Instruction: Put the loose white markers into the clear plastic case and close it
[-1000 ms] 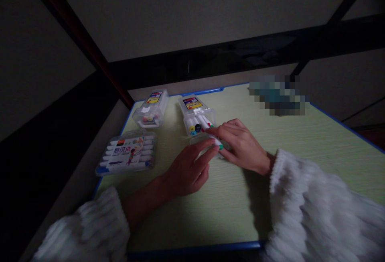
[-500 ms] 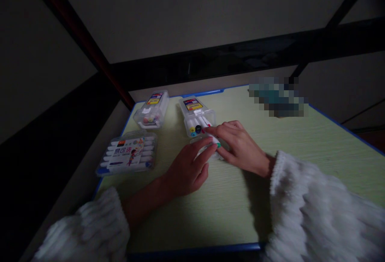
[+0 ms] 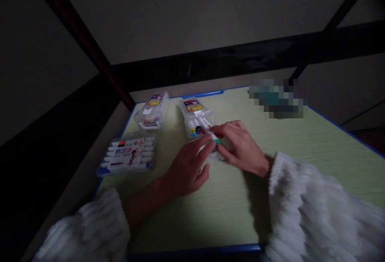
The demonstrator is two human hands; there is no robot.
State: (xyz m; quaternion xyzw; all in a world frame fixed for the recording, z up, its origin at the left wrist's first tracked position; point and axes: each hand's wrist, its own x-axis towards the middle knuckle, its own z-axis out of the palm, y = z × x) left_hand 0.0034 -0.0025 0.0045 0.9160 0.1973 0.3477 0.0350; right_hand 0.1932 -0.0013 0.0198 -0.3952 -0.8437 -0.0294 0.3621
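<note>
A white marker with a green end [image 3: 214, 137] slants into the mouth of an open clear plastic case [image 3: 207, 114]. My right hand [image 3: 242, 147] pinches this marker near its outer end, forefinger above and thumb beside the green tip. From the other side, my left hand [image 3: 188, 169] reaches in with two outstretched fingertips touching the marker, its thumb held apart. Inside the case lie several white markers, with yellow, black, blue and red ends facing me. The case's clear lid [image 3: 214, 155] hangs down on the table, partly hidden by my hands.
A shut clear case of markers [image 3: 159, 103] stands at the back left. Nearer, a flat clear pack of white markers [image 3: 126, 153] lies at the left edge. At the back right is a pixelated greenish object [image 3: 275, 97]. The pale table [image 3: 222, 210] has a blue rim.
The green-ended marker has shifted slightly up toward the case, and my fingertips have moved with it. Both arms stay nearly where they were.
</note>
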